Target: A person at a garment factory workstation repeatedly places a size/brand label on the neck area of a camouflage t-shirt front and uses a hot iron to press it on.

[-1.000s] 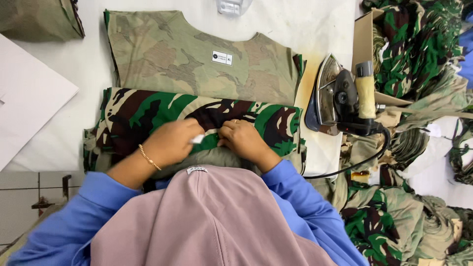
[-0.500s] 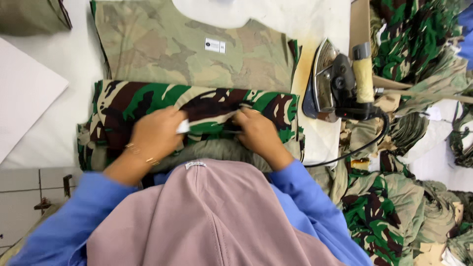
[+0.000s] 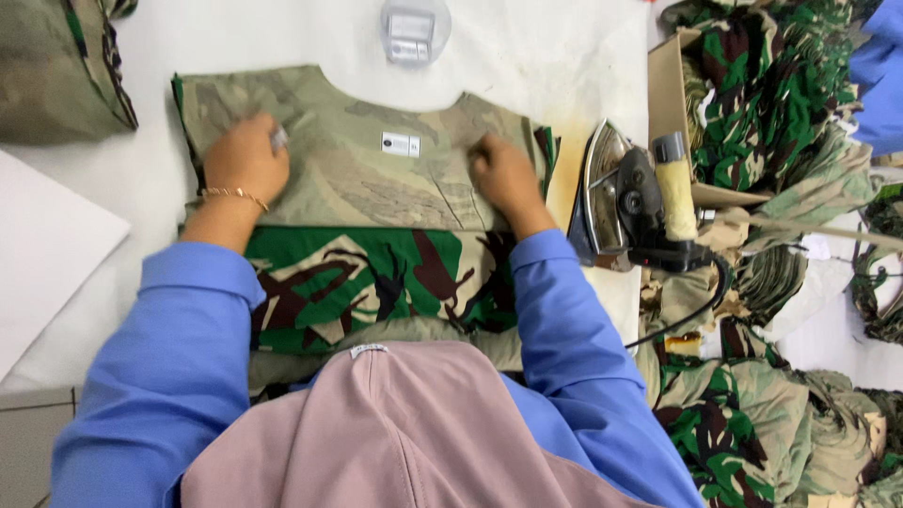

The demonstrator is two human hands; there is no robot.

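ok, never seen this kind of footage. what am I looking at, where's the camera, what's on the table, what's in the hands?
There is no machine here: a person in blue sleeves works with bare hands. The single camera sits on their head and looks down, so the pink cloth at the bottom is their head covering. On the white table lies a folded camouflage garment, its pale inner side up. The left hand, with a thin bracelet, presses one shoulder and seems to pinch something small and pale; what it is cannot be told. The right hand presses the other shoulder. An iron stands on its side to the right, beside heaps of camouflage clothes.
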